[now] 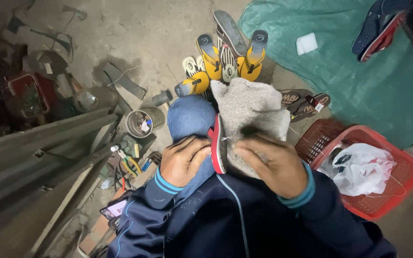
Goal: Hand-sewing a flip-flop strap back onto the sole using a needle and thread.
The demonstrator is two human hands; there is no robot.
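- The left hand (181,160) has its fingers (193,145) curled over the blue-jeaned knee (190,117), pressing the edge of a red-soled sandal (218,143) that stands on its side between the two hands.
- The right hand (274,165) lies on a grey cloth (249,107) draped over the other knee; its fingers (252,143) are bent just beside the sandal's sole, seemingly pinching something small and dark, though blur hides exactly what.
- A thin thread (233,200) trails down from the sandal across the dark jacket.
- A red plastic basket (397,191) at the right holds a crumpled white plastic bag (364,167); a second, darker red basket (319,136) sits against it.
- A round metal tin (139,123) at the left holds small bits.
- Beyond the knees lie three yellow flip-flops (252,59) and two brown ones (307,102) on the concrete floor (144,28).
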